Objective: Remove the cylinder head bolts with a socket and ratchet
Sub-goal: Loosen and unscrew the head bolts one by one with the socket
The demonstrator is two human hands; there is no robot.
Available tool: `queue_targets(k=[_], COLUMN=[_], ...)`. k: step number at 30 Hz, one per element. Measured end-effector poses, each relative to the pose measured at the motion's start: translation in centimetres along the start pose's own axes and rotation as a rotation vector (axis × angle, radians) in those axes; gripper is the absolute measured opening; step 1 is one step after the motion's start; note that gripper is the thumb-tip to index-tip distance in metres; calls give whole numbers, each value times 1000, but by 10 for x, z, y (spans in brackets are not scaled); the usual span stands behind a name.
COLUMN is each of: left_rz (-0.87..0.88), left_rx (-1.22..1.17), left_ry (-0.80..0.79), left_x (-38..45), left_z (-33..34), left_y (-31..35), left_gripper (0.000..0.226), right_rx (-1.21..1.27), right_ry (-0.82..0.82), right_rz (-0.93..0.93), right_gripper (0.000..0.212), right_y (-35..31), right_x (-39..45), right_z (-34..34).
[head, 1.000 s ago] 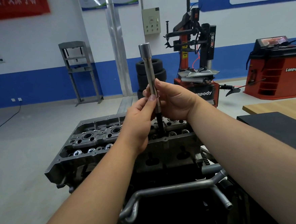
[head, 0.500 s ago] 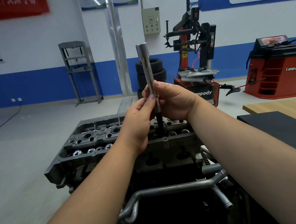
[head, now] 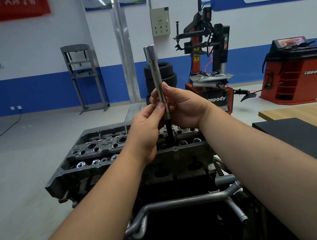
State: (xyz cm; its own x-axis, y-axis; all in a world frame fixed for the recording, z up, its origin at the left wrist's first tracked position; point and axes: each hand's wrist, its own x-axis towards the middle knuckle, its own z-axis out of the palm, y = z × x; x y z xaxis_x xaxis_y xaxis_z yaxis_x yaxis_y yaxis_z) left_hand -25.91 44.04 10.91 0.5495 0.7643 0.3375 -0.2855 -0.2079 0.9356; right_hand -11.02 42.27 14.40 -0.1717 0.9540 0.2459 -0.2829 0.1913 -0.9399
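**Above the cylinder head, tool in hand, bolts not yet seen out**

Over the near edge of the cylinder head, a long silver socket extension stood almost upright, its wide drive end at the top and a dark lower section reaching down into a well between the valve gear. Both hands were clamped on it at the same height: the left hand pinched the shaft from the near side with thumb and fingers, and the right hand wrapped it from behind, fingertips curling round the front. No ratchet handle was fitted to the top; none showed anywhere in view.

By my reading, the job was at an early or middle stage. The tool appeared either to be seating on a bolt deep in the well or to be drawing one up by hand, and the picture could not settle which, since the bottom of the tool was hidden by the casting. No loose bolt lay on the head or on the black mat covering the desk to the right. How many bolts were still in the head could not be told from this view.

Farther out stood a stack of tyres, a red tyre changer and a red wheel balancer.
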Motion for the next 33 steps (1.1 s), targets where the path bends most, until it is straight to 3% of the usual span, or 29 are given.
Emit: queue_targets(k=[4,7,12,15,18,21,25,29,33], left_rz=[19,22,-7,-11,15,29,5,-13,15], left_rx=[-10,-18,-24,8,-23,-27,-22,-20,-21], left_ry=[31,44,5,-17,11,31,8,3,31], left_x=[-1,0,1,1,1,4,5,3,2], left_z=[3,3,1,0,2,2,-1,-2,1], left_y=[2,1,0,0,0,-2,-2,-1,0], left_gripper=[16,33,21,33,17,33,21,33,19], right_rx=[-3,63,3,-4,-13,29,-23,13,24], right_ry=[-44,-125,-28,36,-4,-74,0,37,-39], right_rz=[7,4,-27,-2,14,16,-10,14,5], right_gripper=[31,46,24,28,30,42,22,28,30], right_y=[-1,-1,0,0,-1,-2,-1,-2,-3], right_x=[1,2,0,0,-1,0,-1,-3,-1], right_z=[2,3,2,3,4,6,5,5,7])
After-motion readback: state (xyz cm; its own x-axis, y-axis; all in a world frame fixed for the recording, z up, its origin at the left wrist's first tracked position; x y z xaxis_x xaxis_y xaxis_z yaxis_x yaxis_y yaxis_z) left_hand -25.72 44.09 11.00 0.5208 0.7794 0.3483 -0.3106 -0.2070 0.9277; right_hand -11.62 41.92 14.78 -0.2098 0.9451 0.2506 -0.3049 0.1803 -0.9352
